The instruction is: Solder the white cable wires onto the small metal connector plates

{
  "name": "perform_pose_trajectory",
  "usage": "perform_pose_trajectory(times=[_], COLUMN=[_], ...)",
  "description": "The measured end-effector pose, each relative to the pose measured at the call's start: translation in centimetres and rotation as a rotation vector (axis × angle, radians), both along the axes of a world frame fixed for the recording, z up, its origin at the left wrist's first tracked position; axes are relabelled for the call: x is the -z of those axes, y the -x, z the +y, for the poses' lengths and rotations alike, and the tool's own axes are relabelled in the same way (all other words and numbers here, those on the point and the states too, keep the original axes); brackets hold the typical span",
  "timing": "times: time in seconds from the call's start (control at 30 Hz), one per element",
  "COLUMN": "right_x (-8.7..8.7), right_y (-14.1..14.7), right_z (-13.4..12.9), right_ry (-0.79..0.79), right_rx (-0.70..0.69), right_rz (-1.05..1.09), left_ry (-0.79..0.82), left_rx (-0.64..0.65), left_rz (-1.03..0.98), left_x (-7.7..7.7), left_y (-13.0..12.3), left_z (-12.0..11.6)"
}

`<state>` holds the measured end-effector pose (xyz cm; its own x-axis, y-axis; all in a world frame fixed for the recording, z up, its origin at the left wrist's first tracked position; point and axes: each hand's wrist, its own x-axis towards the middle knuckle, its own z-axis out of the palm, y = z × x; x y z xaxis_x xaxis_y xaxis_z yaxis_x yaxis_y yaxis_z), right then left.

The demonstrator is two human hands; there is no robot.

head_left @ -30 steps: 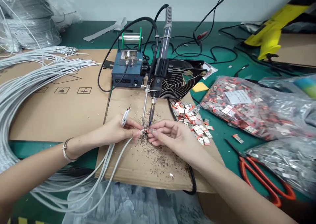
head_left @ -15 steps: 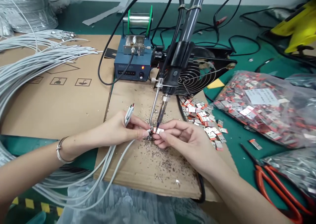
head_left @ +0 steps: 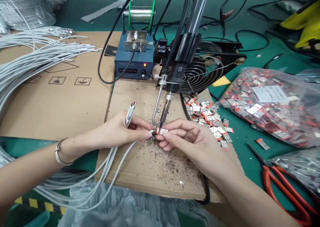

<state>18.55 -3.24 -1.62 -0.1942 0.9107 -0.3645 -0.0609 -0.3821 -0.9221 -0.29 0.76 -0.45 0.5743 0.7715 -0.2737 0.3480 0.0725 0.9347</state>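
In the head view, the left hand (head_left: 121,131) pinches a white cable (head_left: 152,131) near its end between thumb and fingers, while more white cable ends (head_left: 130,114) stick up above that hand. The right hand (head_left: 191,137) pinches a small metal connector (head_left: 163,131) with red-orange edging, its inner end meeting the cable's tip. Both lie right under the tip of a clamped soldering iron (head_left: 178,68), beside a bent metal tube (head_left: 157,105); whether the iron touches them cannot be told. Dark specks cover the cardboard (head_left: 130,173) below. Behind stand a blue soldering station (head_left: 132,58) with its red light lit, a wire spool (head_left: 141,14) and a black fan (head_left: 200,75). Loose connectors (head_left: 207,115) lie right of the fingers; farther right, red-handled cutters (head_left: 271,183) and a bag of connectors (head_left: 265,110) rest on the green tabletop (head_left: 100,26).
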Motion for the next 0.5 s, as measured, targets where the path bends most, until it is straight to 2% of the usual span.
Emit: perform_pose_trajectory(times=[0.2,0.5], right_x=[-0.03,-0.19], right_y=[-0.09,-0.2], right_z=[-0.02,-0.13], right_ry=[-0.029,-0.053], right_rx=[-0.014,-0.014], right_rz=[-0.008,-0.06], left_ry=[0.05,0.006], left_rx=[-0.005,-0.028], left_rz=[-0.038,-0.003], left_x=[-0.18,-0.1], left_y=[0.01,-0.06], left_z=[-0.1,-0.16])
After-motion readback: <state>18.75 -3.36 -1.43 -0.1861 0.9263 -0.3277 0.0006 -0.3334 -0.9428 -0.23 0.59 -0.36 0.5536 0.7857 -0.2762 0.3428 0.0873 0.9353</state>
